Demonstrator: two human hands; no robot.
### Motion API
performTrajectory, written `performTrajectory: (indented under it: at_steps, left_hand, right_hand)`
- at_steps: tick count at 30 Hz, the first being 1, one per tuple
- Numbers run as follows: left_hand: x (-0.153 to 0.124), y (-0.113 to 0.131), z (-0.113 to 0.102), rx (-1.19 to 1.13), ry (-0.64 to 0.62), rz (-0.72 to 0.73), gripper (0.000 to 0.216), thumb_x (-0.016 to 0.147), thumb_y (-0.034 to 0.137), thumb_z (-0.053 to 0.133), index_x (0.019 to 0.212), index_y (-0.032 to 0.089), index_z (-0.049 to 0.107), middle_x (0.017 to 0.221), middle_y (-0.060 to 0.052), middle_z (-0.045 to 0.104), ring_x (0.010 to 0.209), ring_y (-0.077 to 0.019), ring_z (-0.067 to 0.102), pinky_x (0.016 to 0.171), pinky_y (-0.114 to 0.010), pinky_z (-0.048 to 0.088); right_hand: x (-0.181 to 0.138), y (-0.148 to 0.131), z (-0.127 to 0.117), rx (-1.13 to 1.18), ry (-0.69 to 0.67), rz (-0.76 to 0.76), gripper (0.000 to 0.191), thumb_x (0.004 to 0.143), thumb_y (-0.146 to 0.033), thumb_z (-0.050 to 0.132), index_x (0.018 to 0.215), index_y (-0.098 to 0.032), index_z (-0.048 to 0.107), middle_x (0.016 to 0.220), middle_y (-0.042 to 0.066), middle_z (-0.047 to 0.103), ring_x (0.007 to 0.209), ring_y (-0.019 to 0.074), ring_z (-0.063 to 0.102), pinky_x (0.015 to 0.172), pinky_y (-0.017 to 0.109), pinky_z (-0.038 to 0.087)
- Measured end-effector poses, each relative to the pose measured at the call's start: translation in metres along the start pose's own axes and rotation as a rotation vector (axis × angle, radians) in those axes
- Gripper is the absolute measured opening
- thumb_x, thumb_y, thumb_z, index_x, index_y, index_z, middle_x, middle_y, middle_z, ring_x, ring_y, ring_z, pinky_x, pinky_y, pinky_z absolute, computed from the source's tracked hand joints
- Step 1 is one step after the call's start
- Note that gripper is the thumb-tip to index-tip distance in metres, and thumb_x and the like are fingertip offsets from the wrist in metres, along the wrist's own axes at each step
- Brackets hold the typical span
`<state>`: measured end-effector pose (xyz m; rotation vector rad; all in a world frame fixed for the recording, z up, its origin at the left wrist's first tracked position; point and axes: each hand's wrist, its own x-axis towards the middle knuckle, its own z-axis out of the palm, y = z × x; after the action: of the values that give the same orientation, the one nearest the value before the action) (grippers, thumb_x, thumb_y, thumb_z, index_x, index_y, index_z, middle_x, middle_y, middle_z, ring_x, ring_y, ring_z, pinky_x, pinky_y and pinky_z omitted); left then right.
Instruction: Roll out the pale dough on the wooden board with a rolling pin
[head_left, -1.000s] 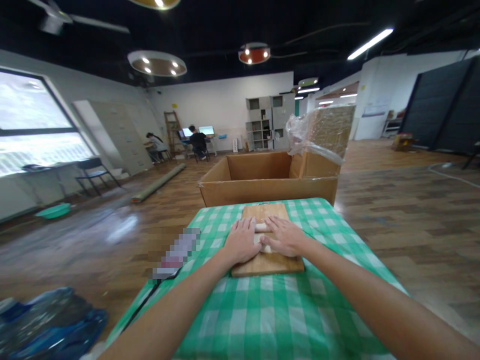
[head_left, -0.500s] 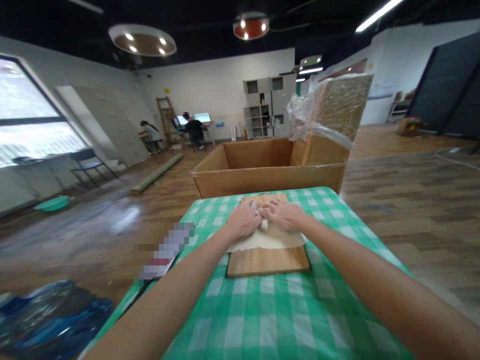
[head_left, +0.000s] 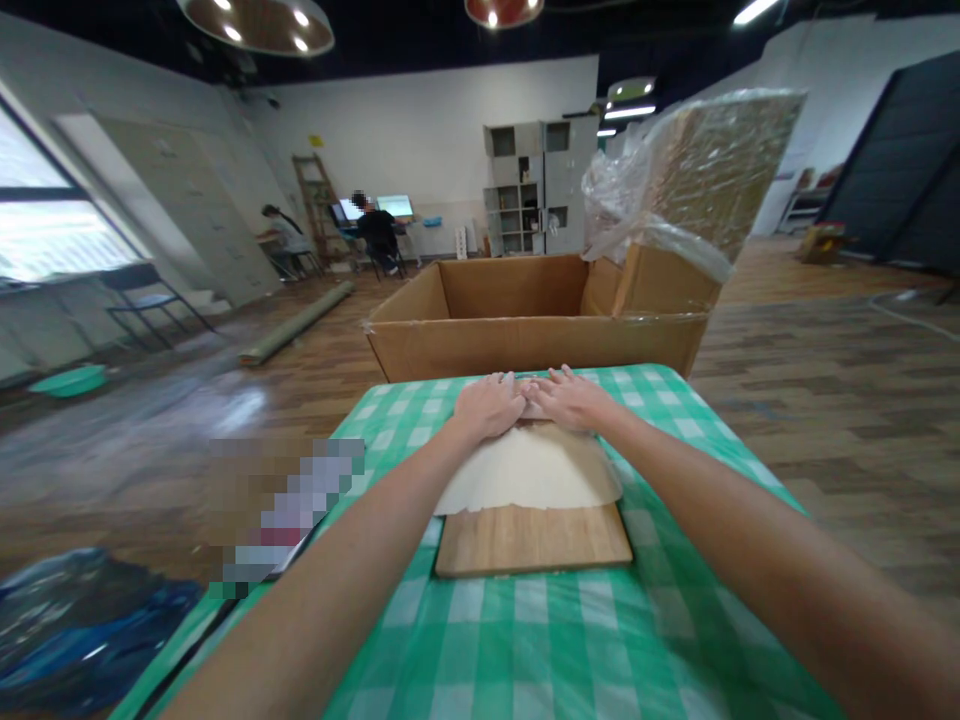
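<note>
A thin cream sheet of what looks like dough (head_left: 536, 470) is spread over a wooden board (head_left: 536, 542), its near edge slightly ragged and its sides reaching past the board. My left hand (head_left: 489, 405) lies at the far end of the sheet, palm down with fingers stretched forward. Close beside it my right hand (head_left: 576, 402) rests the same way, thumbs nearly meeting. Between and under them shows a short piece of a pale roll or rod (head_left: 534, 408); the hands hide most of it, and I cannot tell its kind.
A green-and-white checked cloth (head_left: 525, 640) covers the table. Beyond its far edge stands a large open cardboard box (head_left: 480, 345) with plastic-wrapped cardboard (head_left: 720, 170). A blurred-out flat item (head_left: 300, 510) lies at the left edge. Two people sit at desks far back.
Both hands have moved forward to the board's far end, baring more of the sheet. The pale rod between them moved away with them. The view has tipped down slightly.
</note>
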<state>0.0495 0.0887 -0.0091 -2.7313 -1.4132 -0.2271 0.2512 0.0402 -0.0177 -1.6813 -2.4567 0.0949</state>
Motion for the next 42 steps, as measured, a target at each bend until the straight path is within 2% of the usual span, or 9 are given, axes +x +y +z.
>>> performTrajectory:
  at_steps: [7,11,15,22,26,29,33,37,42]
  left_hand:
    - [0.004,0.006,-0.012,0.046,-0.057,-0.035,0.057,0.108,0.053,0.026,0.130,0.019,0.066,0.127,-0.016,0.069,0.121,-0.0323,0.064,0.099,-0.044,0.048]
    - [-0.003,0.011,-0.017,0.034,-0.038,-0.046,0.058,0.108,0.056,0.026,0.131,0.020,0.066,0.125,-0.017,0.070,0.120,-0.0344,0.064,0.099,-0.046,0.047]
    - [-0.015,0.014,-0.015,0.015,0.012,-0.056,0.058,0.108,0.055,0.025,0.130,0.019,0.065,0.129,-0.016,0.069,0.122,-0.0329,0.062,0.102,-0.046,0.045]
    - [-0.047,0.018,-0.017,-0.014,0.088,-0.007,0.045,0.107,0.046,0.033,0.127,0.021,0.065,0.136,-0.012,0.066,0.128,-0.0287,0.058,0.110,-0.044,0.043]
    - [-0.066,0.023,-0.025,-0.034,0.076,-0.002,0.046,0.107,0.045,0.033,0.132,0.021,0.063,0.142,-0.013,0.064,0.132,-0.0280,0.057,0.113,-0.045,0.041]
    - [-0.084,0.025,-0.027,-0.037,0.071,0.024,0.053,0.107,0.047,0.030,0.141,0.018,0.058,0.148,-0.015,0.062,0.137,-0.0286,0.056,0.116,-0.046,0.039]
    - [-0.108,0.023,-0.029,-0.043,0.069,0.059,0.060,0.107,0.047,0.029,0.155,0.015,0.047,0.162,-0.013,0.050,0.151,-0.0272,0.043,0.126,-0.047,0.027]
    - [-0.130,0.023,-0.037,-0.045,0.026,0.092,0.061,0.106,0.043,0.032,0.157,0.013,0.045,0.165,-0.013,0.045,0.154,-0.0277,0.039,0.129,-0.048,0.024]
    - [-0.160,0.028,-0.044,-0.047,0.063,0.123,0.060,0.103,0.040,0.040,0.157,0.017,0.045,0.164,-0.012,0.047,0.155,-0.0297,0.038,0.129,-0.050,0.024]
  right_hand:
    - [0.013,0.011,0.000,-0.131,0.026,-0.074,0.056,0.112,-0.041,0.023,0.160,-0.021,0.044,0.159,0.014,0.053,0.150,0.0397,0.039,0.123,0.061,0.022]
    - [0.009,0.006,-0.003,-0.179,0.039,-0.088,0.057,0.111,-0.039,0.025,0.159,-0.015,0.043,0.156,0.019,0.054,0.146,0.0391,0.045,0.121,0.058,0.026]
    - [-0.005,-0.006,-0.006,-0.192,0.048,-0.098,0.056,0.111,-0.037,0.022,0.158,-0.018,0.046,0.155,0.017,0.056,0.142,0.0373,0.049,0.122,0.059,0.024]
    - [-0.031,-0.032,-0.011,-0.114,0.048,-0.081,0.053,0.110,-0.037,0.027,0.153,-0.022,0.054,0.152,0.014,0.059,0.145,0.0336,0.047,0.125,0.055,0.020]
    - [-0.047,-0.050,-0.017,-0.085,0.066,-0.048,0.060,0.111,-0.047,0.018,0.148,-0.022,0.058,0.156,0.014,0.055,0.149,0.0339,0.043,0.124,0.056,0.022]
    - [-0.060,-0.063,-0.018,0.010,0.067,0.025,0.069,0.110,-0.058,0.014,0.153,-0.022,0.055,0.162,0.012,0.050,0.152,0.0329,0.040,0.124,0.053,0.023]
    - [-0.080,-0.077,-0.015,0.085,0.083,0.055,0.083,0.107,-0.065,0.009,0.160,-0.012,0.045,0.166,0.016,0.041,0.156,0.0304,0.034,0.126,0.048,0.024]
    - [-0.097,-0.088,-0.015,0.080,0.089,0.009,0.083,0.108,-0.065,0.010,0.163,-0.011,0.039,0.171,0.015,0.032,0.159,0.0296,0.027,0.128,0.048,0.022]
    - [-0.125,-0.109,-0.019,0.097,0.087,0.042,0.089,0.105,-0.072,0.014,0.165,-0.009,0.034,0.171,0.017,0.029,0.159,0.0323,0.025,0.129,0.051,0.018]
